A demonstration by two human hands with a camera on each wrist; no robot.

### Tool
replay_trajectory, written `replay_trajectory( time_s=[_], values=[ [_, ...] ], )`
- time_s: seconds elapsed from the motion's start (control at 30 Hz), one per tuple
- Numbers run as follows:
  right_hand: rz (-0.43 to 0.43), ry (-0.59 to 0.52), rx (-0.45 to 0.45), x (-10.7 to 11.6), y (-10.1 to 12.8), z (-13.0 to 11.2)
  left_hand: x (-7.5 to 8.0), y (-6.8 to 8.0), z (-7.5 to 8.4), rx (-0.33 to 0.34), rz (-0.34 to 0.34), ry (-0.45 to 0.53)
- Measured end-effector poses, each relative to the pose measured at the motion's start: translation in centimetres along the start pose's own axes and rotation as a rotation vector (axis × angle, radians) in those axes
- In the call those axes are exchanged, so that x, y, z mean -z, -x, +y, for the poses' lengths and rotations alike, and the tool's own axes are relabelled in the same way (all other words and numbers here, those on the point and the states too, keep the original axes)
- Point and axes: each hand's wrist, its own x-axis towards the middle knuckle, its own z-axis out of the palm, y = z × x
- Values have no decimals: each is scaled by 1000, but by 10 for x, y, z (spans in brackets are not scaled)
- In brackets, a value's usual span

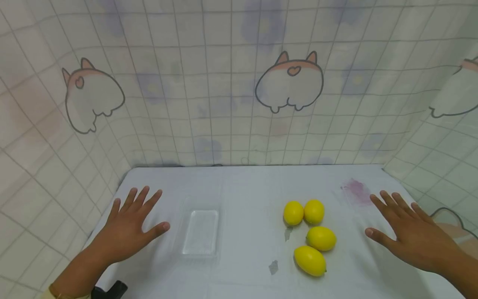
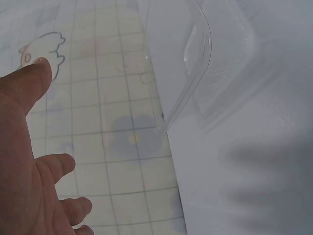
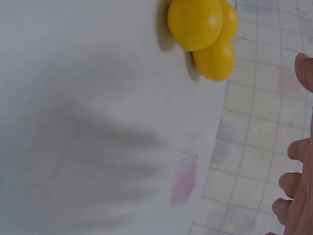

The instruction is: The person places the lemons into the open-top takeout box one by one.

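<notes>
Two spread, empty hands over a white table, a clear tray and four lemons between them.

The left hand (image 1: pixel 128 226), lower left of the head view, has straight, splayed fingers holding nothing; its thumb points toward the clear plastic tray (image 1: pixel 200 232) just beside it, left of centre. The right hand (image 1: pixel 408 234), lower right, is likewise flat and spread, gripping nothing, near a pink stain (image 1: pixel 356 191). Four lemons (image 1: pixel 310 234) lie clustered right of centre on the table (image 1: pixel 246 187), between tray and right hand.
</notes>
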Motion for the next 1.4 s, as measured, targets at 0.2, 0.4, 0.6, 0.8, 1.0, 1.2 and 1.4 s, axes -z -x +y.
replay_trajectory(
  time_s=[0.2, 0.4, 0.6, 0.8, 1.0, 1.2, 1.4],
  values=[
    [-2, -23, 14, 0, -1, -3, -5, -1, -4, -21, -5, 31],
    [-10, -81, 42, -4, 1, -7, -24, 2, -8, -63, -14, 139],
    [-26, -131, 47, -10, -1, -14, -39, 3, -7, -89, -21, 230],
    [-30, -183, 70, -12, -4, -25, -52, 6, -10, -57, -52, 269],
    [-21, -193, 109, -15, -4, -37, -62, 9, -14, -32, -66, 308],
    [-17, -174, 128, -17, 0, -52, -68, 11, -15, -32, -81, 347],
    [5, -198, 149, -23, 3, -61, -70, 12, -14, -36, -82, 340]
  ],
)
